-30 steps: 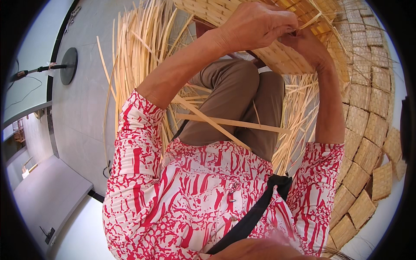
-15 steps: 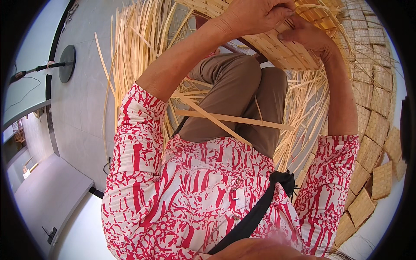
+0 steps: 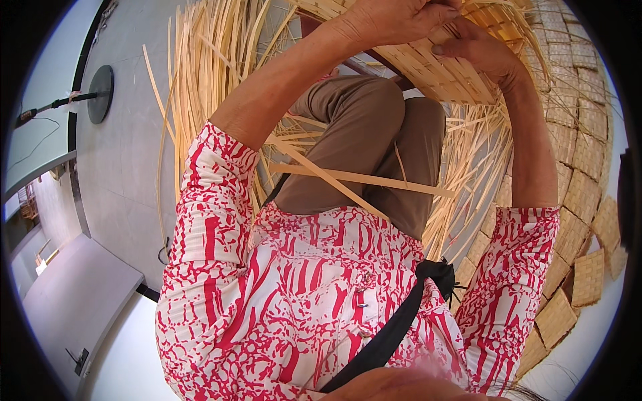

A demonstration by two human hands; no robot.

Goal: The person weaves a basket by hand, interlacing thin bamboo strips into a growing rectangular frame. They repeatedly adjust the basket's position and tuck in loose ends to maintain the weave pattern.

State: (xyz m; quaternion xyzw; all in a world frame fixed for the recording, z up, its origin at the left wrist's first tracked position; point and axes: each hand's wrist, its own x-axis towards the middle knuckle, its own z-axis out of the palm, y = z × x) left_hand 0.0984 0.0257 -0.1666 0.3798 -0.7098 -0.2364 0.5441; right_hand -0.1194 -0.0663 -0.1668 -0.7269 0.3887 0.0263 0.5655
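Observation:
A woven bamboo basket (image 3: 438, 72) of pale flat strips sits tilted above my knees, partly cut off at the top of the view. My left hand (image 3: 408, 21) reaches across to its upper edge, fingers curled and pressed together; whatever they pinch is hidden. At the right side, my right hand (image 3: 485, 52) grips the basket wall, thumb on the near face and fingers behind it. The two hands are close together, almost touching. Loose strip ends (image 3: 535, 50) stick out of the weave beyond my right hand.
A big bundle of long bamboo strips (image 3: 200, 73) lies on the left, and more strips (image 3: 461, 160) on the right. Two loose strips (image 3: 361, 179) cross my lap. Stacked woven pieces (image 3: 578, 160) line the right side. A round dark stand base (image 3: 101, 94) is on the far left.
Both hands and the basket have shifted slightly; the right hand sits a little further right. Each hand keeps nearly the same pose at the basket.

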